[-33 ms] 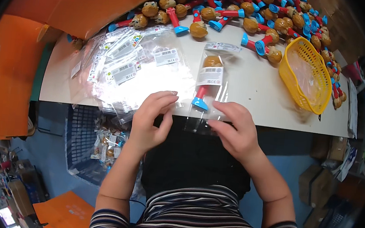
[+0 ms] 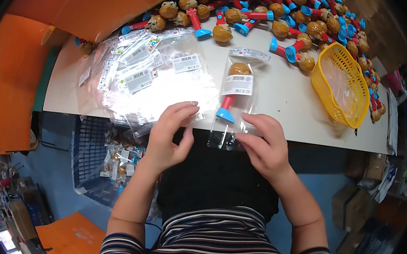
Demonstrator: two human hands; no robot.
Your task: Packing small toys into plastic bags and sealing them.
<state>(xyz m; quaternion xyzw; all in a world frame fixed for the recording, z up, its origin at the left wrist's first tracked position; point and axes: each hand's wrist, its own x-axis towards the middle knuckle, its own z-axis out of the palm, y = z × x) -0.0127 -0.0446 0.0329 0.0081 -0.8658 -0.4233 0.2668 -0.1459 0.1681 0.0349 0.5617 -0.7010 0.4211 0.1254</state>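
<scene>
A clear plastic bag (image 2: 251, 99) lies on the table in front of me, its lower end hanging over the front edge. Inside is a toy figure (image 2: 228, 101) with a brown round head, red stem and blue foot; a white printed label (image 2: 238, 85) covers its middle. My right hand (image 2: 267, 144) is at the bag's lower right side, index finger and thumb apart, their tips touching the film. To the left of the bag, my left hand (image 2: 171, 131) is open and holds nothing, thumb and fingers spread by the table edge.
Flat clear bags with labels (image 2: 140, 80) are piled at the left. Many loose figures (image 2: 314, 28) crowd the back, beside a yellow basket (image 2: 318, 84) at the right. Below the table stands a blue crate (image 2: 87, 160) with bagged figures. Orange board (image 2: 9, 81) rises at the left.
The bag with the figure has shifted very slightly to the right, and both hands with it. Their finger positions look the same.
</scene>
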